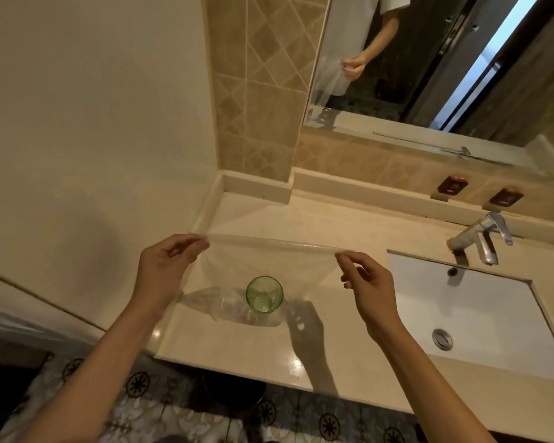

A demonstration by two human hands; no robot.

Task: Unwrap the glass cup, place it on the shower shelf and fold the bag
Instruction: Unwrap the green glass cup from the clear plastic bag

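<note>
The clear bag [263,260] is pinched taut at its upper corners by the left hand [165,266] and right hand [368,289]; folding is in hand. The glass cup [264,294] stands unwrapped near the counter's [301,219] front edge; the corners should next be brought together.

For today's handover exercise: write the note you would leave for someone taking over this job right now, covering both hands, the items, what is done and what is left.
Left hand: pinches one end of the clear plastic bag.
Right hand: pinches the other end; the bag is stretched flat above the counter.
Green glass cup: unwrapped, upright on the counter left of the sink, seen through the bag.
Done: unwrapping.
Left: fold the bag. No shower shelf is in view, so confirm the cup's placement.
</note>
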